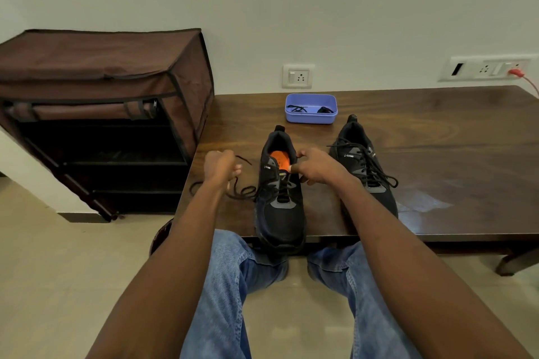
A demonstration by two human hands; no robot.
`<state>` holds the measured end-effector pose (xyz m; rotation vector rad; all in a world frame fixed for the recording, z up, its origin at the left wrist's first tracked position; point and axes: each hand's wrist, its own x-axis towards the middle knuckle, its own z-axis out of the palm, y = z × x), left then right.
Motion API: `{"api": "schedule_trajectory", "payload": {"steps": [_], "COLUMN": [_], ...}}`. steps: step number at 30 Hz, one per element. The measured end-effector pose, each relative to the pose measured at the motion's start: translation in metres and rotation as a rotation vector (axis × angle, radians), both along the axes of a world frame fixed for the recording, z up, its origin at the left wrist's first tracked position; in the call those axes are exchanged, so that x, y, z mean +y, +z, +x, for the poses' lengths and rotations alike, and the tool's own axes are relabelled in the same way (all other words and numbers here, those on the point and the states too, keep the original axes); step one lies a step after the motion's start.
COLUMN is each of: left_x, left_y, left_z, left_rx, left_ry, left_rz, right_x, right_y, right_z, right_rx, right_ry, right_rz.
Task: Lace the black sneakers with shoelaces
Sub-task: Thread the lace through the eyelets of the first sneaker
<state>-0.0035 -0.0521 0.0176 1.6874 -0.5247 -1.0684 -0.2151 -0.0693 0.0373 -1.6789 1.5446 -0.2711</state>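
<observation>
Pulling hard risks unthreading: black woven shoelace (242,191) is gripped by left hand (222,166); right hand (316,166) pinches black mesh sneaker (280,192) eyelets.

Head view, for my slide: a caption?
Left hand pulls shoelace taut; right hand pinches left sneaker's eyelet edge.

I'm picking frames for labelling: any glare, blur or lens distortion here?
Head view: a pale sheen of glare on the table to the right of the laced sneaker; wide-angle bending curves the table's far edge and stretches the forearms; the left hand and its shoelace look slightly soft; lighting is otherwise even.
</observation>
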Motion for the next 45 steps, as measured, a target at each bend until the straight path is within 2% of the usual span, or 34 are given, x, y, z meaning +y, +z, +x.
{"api": "schedule_trajectory", "payload": {"steps": [2, 5, 8, 10, 12, 14, 19, 22, 27, 29, 36, 40, 45], "left_x": [0.005, 0.008, 0.01, 0.01, 0.012, 0.011, 0.007, 0.006, 0.005, 0.007, 0.015, 0.016, 0.014], "left_y": [-0.001, 0.007, 0.005, 0.001, 0.001, 0.001, 0.005, 0.007, 0.004, 0.005, 0.011, 0.009, 0.008], "left_z": [0.006, 0.008, 0.001, -0.005, -0.017, -0.03, -0.044, -0.043, -0.027, -0.028, -0.037, -0.035, -0.035], "left_rx": [-0.241, -0.446, -0.537, -0.574, -0.483, -0.501, -0.71, -0.674, -0.358, -0.311, -0.395, -0.433, -0.478], "left_ry": [0.143, 0.219, 0.057, -0.122, -0.271, -0.392, -0.476, -0.501, -0.453, -0.435, -0.418, -0.443, -0.469], "left_rz": [0.008, 0.112, 0.241, 0.155, 0.031, 0.026, 0.104, 0.112, 0.069, 0.066, 0.069, 0.077, 0.096], "right_x": [0.0, 0.002, 0.004, 0.005, 0.008, 0.011, 0.016, 0.015, 0.007, 0.003, 0.006, 0.004, 0.008], "right_y": [0.001, 0.003, 0.004, 0.004, 0.004, 0.003, 0.003, 0.0, -0.002, -0.005, -0.013, -0.02, -0.02], "right_z": [0.001, 0.004, 0.006, 0.007, 0.007, 0.007, 0.008, 0.012, 0.015, 0.013, 0.024, 0.032, 0.032], "right_rx": [0.006, 0.037, 0.056, 0.084, 0.113, 0.129, 0.134, 0.152, 0.016, -0.021, 0.076, 0.152, 0.122], "right_ry": [0.012, 0.032, 0.045, 0.065, 0.08, 0.085, 0.057, 0.044, -0.03, -0.027, 0.084, 0.19, 0.138], "right_rz": [0.004, -0.009, -0.052, -0.081, -0.109, -0.131, -0.142, -0.166, -0.091, -0.092, -0.221, -0.17, -0.204]}}
